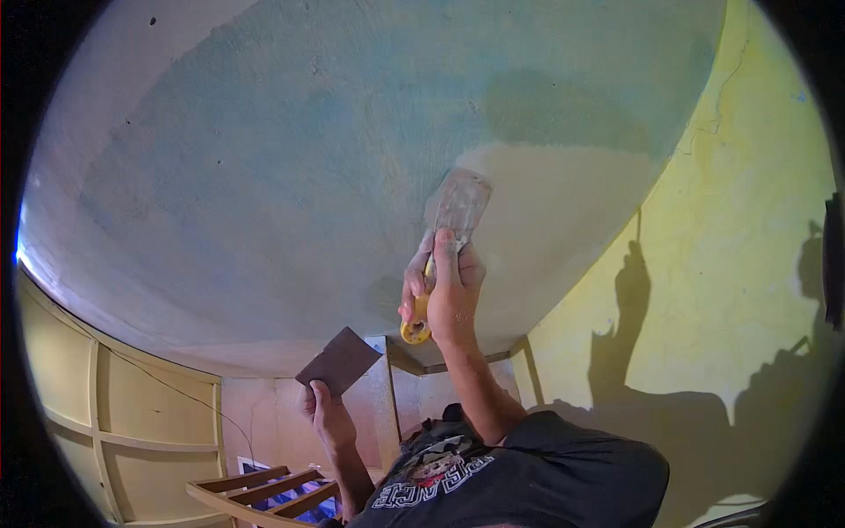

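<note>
A putty knife [464, 201] with a yellow handle and a wide, putty-smeared blade is gripped in my right hand [455, 286], thumb laid along the base of the blade. Its blade is up at the ceiling [352, 150], near the border between a blue-green area and a smooth pale patch [546, 202]; whether it touches cannot be told. Lower and to the left, my left hand [330, 424] pinches a flat, dark brown rectangular sheet [339, 361] by one corner, apart from the ceiling. White residue covers the right fingers.
A yellow wall [731, 290] with shadows and a thin crack rises on the right. Cream panelling [141, 396] stands at the lower left with a hanging cable [189, 400]. Below the left hand is a wooden slatted frame [273, 493]. A post [384, 396] stands behind my shirt.
</note>
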{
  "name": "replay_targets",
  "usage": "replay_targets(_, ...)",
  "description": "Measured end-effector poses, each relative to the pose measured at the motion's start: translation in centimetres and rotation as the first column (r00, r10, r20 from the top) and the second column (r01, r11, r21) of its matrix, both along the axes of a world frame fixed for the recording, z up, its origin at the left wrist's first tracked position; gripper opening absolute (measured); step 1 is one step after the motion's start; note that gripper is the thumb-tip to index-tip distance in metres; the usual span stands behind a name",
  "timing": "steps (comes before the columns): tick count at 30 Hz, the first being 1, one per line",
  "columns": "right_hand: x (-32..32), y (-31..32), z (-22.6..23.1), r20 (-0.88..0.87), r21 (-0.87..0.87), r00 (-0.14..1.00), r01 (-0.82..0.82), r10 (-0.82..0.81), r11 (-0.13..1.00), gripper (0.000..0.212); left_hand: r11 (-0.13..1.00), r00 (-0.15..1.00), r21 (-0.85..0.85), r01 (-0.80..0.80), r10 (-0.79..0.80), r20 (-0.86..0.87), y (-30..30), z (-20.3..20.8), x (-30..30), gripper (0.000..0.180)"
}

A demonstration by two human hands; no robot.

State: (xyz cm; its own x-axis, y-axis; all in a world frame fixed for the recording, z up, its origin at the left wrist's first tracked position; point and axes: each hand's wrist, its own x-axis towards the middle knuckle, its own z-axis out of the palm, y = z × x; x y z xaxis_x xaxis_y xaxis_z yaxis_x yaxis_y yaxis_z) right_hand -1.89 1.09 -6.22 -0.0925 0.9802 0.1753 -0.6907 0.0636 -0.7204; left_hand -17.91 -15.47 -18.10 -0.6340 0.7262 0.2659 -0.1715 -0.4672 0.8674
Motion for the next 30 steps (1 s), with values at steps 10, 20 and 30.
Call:
replay_targets(10,1.3,0.8,-0.1,0.054,0.032,0.998,0.037,-0.039,0.999,0.032,0.999,1.0,-0.042,-0.009,0.01,0.028,-0.2,-1.1,-0.3,0.031)
replay_targets(20,2.0,1.2,-1.4,0.132,0.041,0.987,0.082,-0.087,0.996,0.032,0.999,0.999,0.007,0.043,-0.043,0.026,-0.1,-1.0,0.0,0.031)
replay_targets(30,3.3,1.3,-0.8,0.209,0.109,0.976,0.03,-0.053,0.994,0.036,1.0,0.999,-0.008,-0.028,0.028,0.04,-0.1,-0.5,-0.2,0.032)
